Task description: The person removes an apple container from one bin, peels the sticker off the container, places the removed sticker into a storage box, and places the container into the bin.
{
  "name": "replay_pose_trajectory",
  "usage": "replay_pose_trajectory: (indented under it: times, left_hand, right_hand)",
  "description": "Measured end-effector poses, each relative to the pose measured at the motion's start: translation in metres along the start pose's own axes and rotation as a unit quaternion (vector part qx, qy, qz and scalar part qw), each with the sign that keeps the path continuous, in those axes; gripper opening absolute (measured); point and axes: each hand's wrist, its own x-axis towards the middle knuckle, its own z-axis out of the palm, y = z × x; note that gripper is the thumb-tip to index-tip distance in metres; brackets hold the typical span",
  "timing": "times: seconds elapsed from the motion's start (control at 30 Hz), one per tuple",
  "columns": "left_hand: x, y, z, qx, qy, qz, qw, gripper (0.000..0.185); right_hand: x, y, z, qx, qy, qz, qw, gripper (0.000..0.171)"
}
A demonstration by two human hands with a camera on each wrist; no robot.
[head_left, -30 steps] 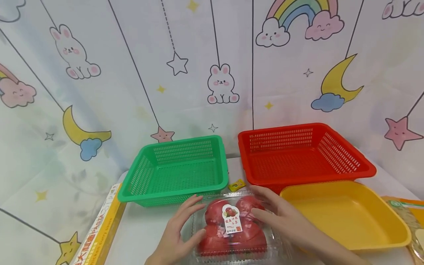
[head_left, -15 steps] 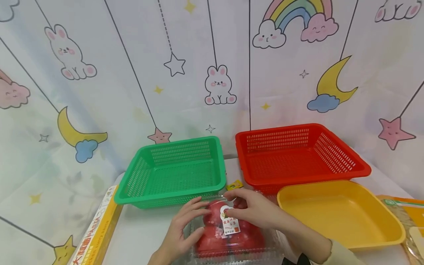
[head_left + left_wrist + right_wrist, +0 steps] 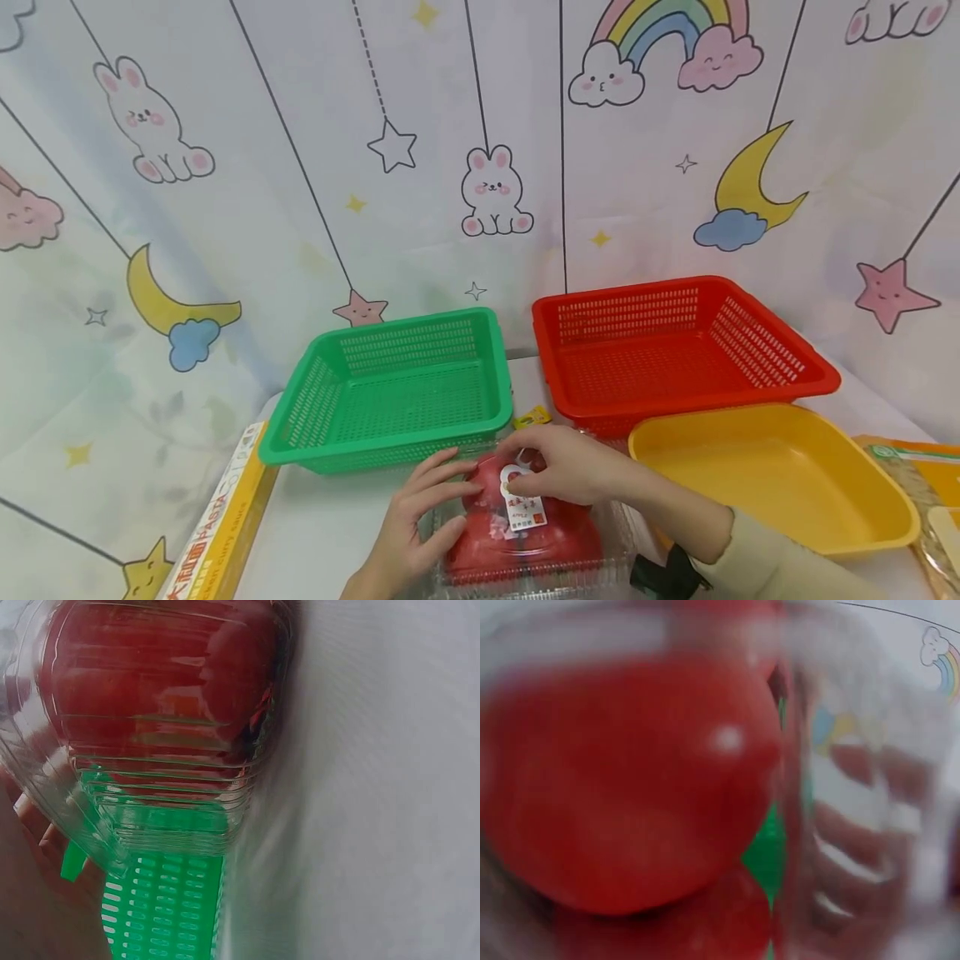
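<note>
A clear plastic clamshell box [image 3: 517, 575] of red apples [image 3: 543, 533] lies at the front middle of the head view. A white label [image 3: 527, 512] is on its lid. My left hand [image 3: 416, 517] rests along the box's left side, fingers spread and thumb toward the front. My right hand [image 3: 558, 467] reaches across the lid, fingers bent over its back part and thumb overlapping the label; I cannot tell whether it pinches the lid. In the left wrist view, the box's ribbed side [image 3: 165, 787] is close. A large apple [image 3: 630, 780] fills much of the right wrist view.
Behind the box stand a green basket [image 3: 420, 450] and a red basket [image 3: 686, 292]. A yellow tray [image 3: 750, 492] sits to the right, with an orange-and-clear packet [image 3: 922, 475] beyond it. A pasta box [image 3: 217, 525] lies at left; a small yellow packet [image 3: 532, 417] lies between the baskets.
My right hand has moved left from the box's right side onto the back of the lid, its fingers bending. The left hand stays at the left side. The view has shifted slightly.
</note>
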Motion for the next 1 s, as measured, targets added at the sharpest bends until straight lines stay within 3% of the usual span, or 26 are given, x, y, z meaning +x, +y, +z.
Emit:
replay_pose_trajectory:
  times: [0.4,0.7,1.0]
  left_hand:
    - [0.000,-0.001,0.000,-0.007,0.004,0.001,1.0000,0.044]
    - [0.002,0.000,-0.001,-0.010,-0.004,-0.013,0.9999,0.043]
    - [-0.002,0.001,0.000,-0.014,-0.002,-0.017,0.9998,0.043]
  right_hand:
    - [0.010,-0.003,-0.005,-0.038,-0.016,0.020,0.999,0.028]
    - [0.018,0.001,-0.003,-0.070,-0.003,0.013,0.997,0.008]
    - [0.016,0.001,0.004,-0.072,0.016,-0.002,0.997,0.016]
